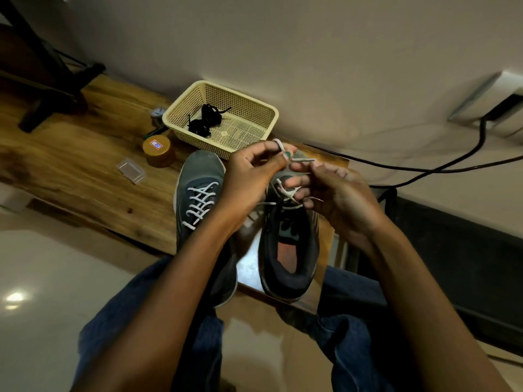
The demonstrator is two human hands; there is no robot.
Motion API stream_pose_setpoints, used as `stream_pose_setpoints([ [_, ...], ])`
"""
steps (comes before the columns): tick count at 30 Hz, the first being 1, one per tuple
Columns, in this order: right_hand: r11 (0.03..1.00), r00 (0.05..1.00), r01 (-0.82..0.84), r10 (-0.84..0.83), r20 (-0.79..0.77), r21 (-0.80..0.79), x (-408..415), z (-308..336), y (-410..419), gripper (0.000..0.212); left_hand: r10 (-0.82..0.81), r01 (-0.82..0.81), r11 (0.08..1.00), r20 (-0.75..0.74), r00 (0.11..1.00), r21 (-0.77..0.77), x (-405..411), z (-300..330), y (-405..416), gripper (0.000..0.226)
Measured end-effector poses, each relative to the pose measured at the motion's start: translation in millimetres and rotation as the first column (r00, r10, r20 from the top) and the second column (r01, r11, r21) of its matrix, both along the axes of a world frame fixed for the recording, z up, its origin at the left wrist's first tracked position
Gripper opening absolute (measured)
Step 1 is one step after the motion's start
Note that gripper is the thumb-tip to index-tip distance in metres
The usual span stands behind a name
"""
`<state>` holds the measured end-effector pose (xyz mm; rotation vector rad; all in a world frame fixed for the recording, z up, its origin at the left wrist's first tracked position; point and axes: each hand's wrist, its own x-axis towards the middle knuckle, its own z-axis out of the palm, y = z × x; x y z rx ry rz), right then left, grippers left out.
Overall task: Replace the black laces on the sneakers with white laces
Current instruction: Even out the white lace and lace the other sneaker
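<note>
Both hands pinch the white lace (285, 193) over the right-side sneaker (288, 244) on the counter (85, 171), left hand (252, 176) looping it, right hand (334, 193) near the eyelets; limp, light cord, probably best held by its stiff tip.

Glossy wood table (85, 176); perforated plastic basket (181, 108).

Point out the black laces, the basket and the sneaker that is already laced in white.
black laces (204, 121): head view, middle of the dark bundle.
basket (256, 107): head view, far mesh wall.
laced sneaker (199, 168): head view, grey toe above the white lacing.
</note>
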<state>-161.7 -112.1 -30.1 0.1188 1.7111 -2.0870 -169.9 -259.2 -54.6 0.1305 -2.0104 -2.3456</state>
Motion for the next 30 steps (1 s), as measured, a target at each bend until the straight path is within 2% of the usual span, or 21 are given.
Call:
stream_pose_setpoints([
  [5, 0.995, 0.997, 0.071, -0.073, 0.025, 0.066, 0, -1, 2, 0.014, -0.008, -0.007, 0.98, -0.076, 0.997, -0.198, -1, -6, -1, 0.013],
  [10, 0.992, 0.991, 0.124, -0.125, 0.046, 0.008, -2, 0, 6, 0.014, -0.026, -0.008, 0.955, -0.111, 0.993, -0.295, -4, -11, 0, 0.014],
  [14, 0.984, 0.989, 0.146, -0.147, -0.005, 0.1, -2, -4, 9, 0.015, 0.008, -0.044, 0.924, -0.095, 0.995, -0.379, -2, -12, -2, 0.007],
  [15, 0.976, 0.987, 0.16, -0.158, -0.028, 0.148, -2, -6, 9, 0.016, 0.055, -0.087, 0.888, -0.083, 0.995, -0.451, -1, -12, -1, 0.009],
  [17, 0.943, 0.982, 0.185, -0.166, -0.092, 0.277, -3, -10, 11, 0.017, 0.206, -0.222, 0.759, -0.098, 0.974, -0.612, 1, -12, -1, 0.027],
  [19, 0.904, 0.976, 0.205, -0.162, -0.144, 0.376, -4, -11, 13, 0.015, 0.286, -0.302, 0.646, -0.144, 0.947, -0.701, 1, -9, -2, 0.031],
  [20, 0.892, 0.975, 0.208, -0.158, -0.154, 0.4, -4, -11, 13, 0.013, 0.258, -0.281, 0.63, -0.146, 0.955, -0.724, 1, -8, -2, 0.028],
  [22, 0.897, 0.979, 0.192, -0.145, -0.144, 0.398, -3, -10, 13, 0.007, 0.094, -0.148, 0.629, -0.114, 0.989, -0.763, 0, -8, 1, 0.019],
  [24, 0.921, 0.984, 0.163, -0.127, -0.124, 0.353, -2, -9, 12, 0.007, -0.084, -0.021, 0.609, -0.091, 0.992, -0.793, 3, -10, 6, 0.025],
  [25, 0.93, 0.986, 0.154, -0.12, -0.119, 0.334, -2, -8, 12, 0.008, -0.129, -0.012, 0.608, -0.113, 0.985, -0.794, 4, -11, 9, 0.025],
  [28, 0.944, 0.989, 0.135, -0.109, -0.103, 0.301, -2, -9, 16, 0.009, -0.128, -0.064, 0.622, -0.182, 0.975, -0.781, 6, -12, 10, 0.011],
  [30, 0.95, 0.992, 0.114, -0.092, -0.089, 0.291, -1, -10, 17, 0.009, -0.141, -0.027, 0.62, -0.145, 0.979, -0.784, 6, -12, 9, 0.01],
])
